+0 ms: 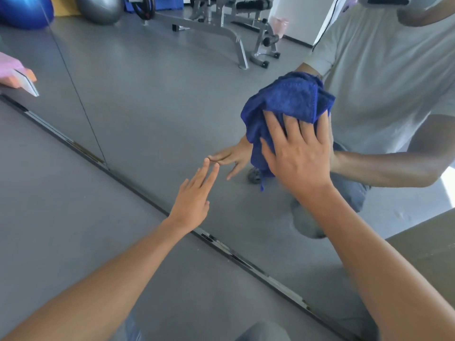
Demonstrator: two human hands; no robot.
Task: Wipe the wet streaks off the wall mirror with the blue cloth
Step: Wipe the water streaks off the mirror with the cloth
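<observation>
two hands on mirror [147,99], right hand [295,153] pressing blue cloth [288,102]

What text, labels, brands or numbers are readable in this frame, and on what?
None readable. The blue terry cloth, the grey metal weight bench reflected in the wall mirror, and the white-and-orange object at the left edge show no legible marks.

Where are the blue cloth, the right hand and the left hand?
blue cloth [288,99]: head view, on its bunched upper part.
right hand [299,156]: head view, on the back of the hand.
left hand [193,200]: head view, on the back of the hand.
</observation>
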